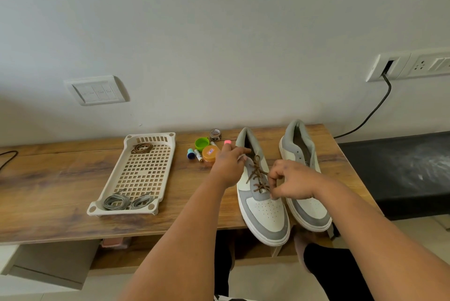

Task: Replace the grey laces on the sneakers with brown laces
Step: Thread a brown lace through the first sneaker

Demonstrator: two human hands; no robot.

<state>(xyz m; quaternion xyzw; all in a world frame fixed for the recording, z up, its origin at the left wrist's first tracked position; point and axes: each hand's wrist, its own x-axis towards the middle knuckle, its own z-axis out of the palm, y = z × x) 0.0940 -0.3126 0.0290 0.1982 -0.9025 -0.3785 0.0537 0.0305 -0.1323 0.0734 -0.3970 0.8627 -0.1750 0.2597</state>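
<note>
R hand (293,180): fingers curled, pinching brown lace (258,174) at lower eyelets of near sneaker (264,208). L hand (227,165) grips its tongue/collar, just above laces. 2nd sneaker (304,174) beside R hand, unlaced.

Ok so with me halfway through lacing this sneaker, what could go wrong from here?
The left sneaker has its toe hanging over the table edge; tugging the brown lace could slide it off. Your right hand pinches the lace low while your left hand holds the collar, so uneven pulling may leave unequal ends.
</note>
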